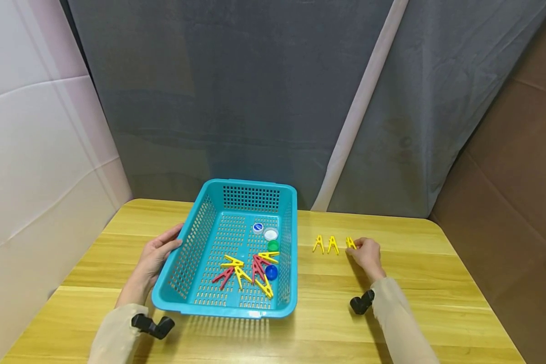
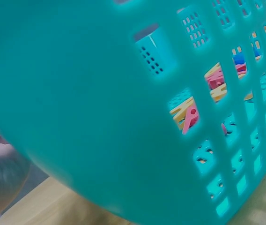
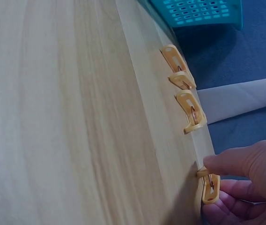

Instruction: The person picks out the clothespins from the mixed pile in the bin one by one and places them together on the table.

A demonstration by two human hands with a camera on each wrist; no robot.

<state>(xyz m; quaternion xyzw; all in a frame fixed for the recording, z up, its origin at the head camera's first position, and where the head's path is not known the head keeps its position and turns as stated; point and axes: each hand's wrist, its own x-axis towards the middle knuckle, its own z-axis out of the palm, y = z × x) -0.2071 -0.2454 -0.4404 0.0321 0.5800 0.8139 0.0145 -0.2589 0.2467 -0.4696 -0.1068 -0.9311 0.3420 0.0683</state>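
A blue plastic basket [image 1: 227, 311] is tilted up on its left side, where my left hand [image 1: 156, 255] grips the rim and side wall. Inside it lie yellow clothespins [image 1: 233, 262], red clothespins [image 1: 224, 277] and several bottle caps, among them a blue cap [image 1: 271, 272] and a green cap [image 1: 273, 245]. To the right of the basket, two yellow clothespins [image 1: 332, 245] stand in a row on the table. At the row's right end, my right hand [image 1: 367, 257] pinches a third yellow clothespin [image 3: 211, 188] between thumb and fingers.
The wooden table [image 1: 418, 303] has its far edge close behind the clothespin row. A grey cloth [image 1: 255, 101] hangs behind, crossed by a pale strip [image 1: 359, 106]. White cloth [image 1: 41, 151] walls the left side, and brown cloth [image 1: 518, 202] the right.
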